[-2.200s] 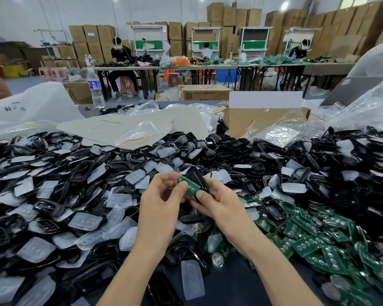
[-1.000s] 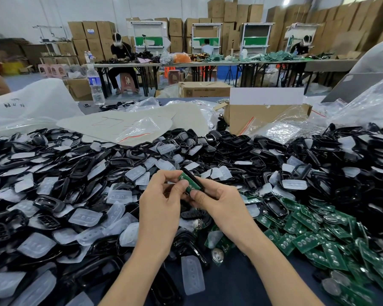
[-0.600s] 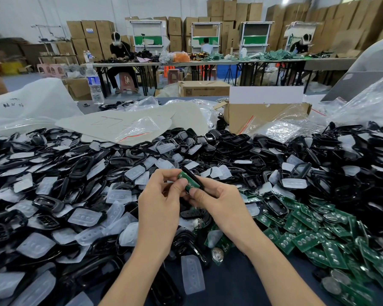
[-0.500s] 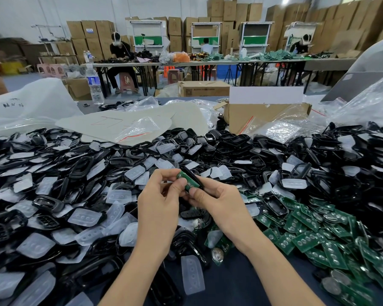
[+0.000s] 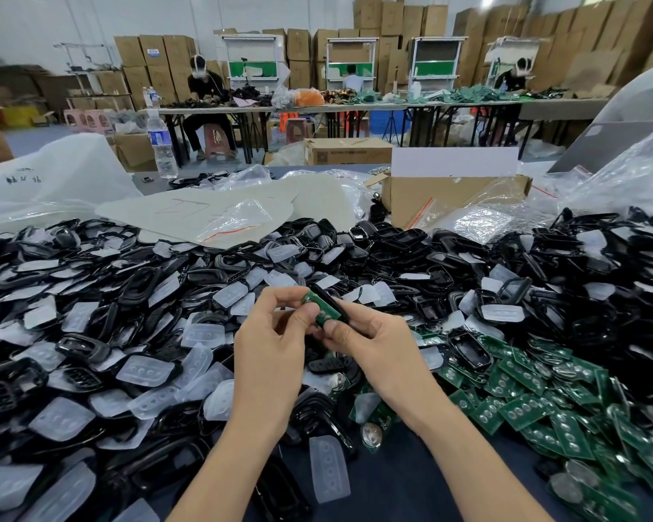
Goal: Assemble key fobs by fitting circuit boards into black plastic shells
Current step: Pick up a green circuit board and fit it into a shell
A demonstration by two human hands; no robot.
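Above the pile, both hands hold one key fob. A green circuit board (image 5: 322, 307) lies in a black plastic shell (image 5: 327, 296). My left hand (image 5: 270, 344) pinches the board's near end with thumb and forefinger. My right hand (image 5: 374, 346) grips the shell from the right, its thumb pressing on the board's lower end. Most of the shell is hidden behind the board and fingers.
Black shells (image 5: 393, 250) and translucent button pads (image 5: 144, 371) cover the table to the left and far side. Loose green boards (image 5: 536, 401) lie at the right. A cardboard box (image 5: 430, 197), plastic bags and a water bottle (image 5: 161, 145) stand behind. People sit at far tables.
The board and shell have stayed between my hands at the same place. The fingers shifted slightly along the board, and the shell now shows less behind it.
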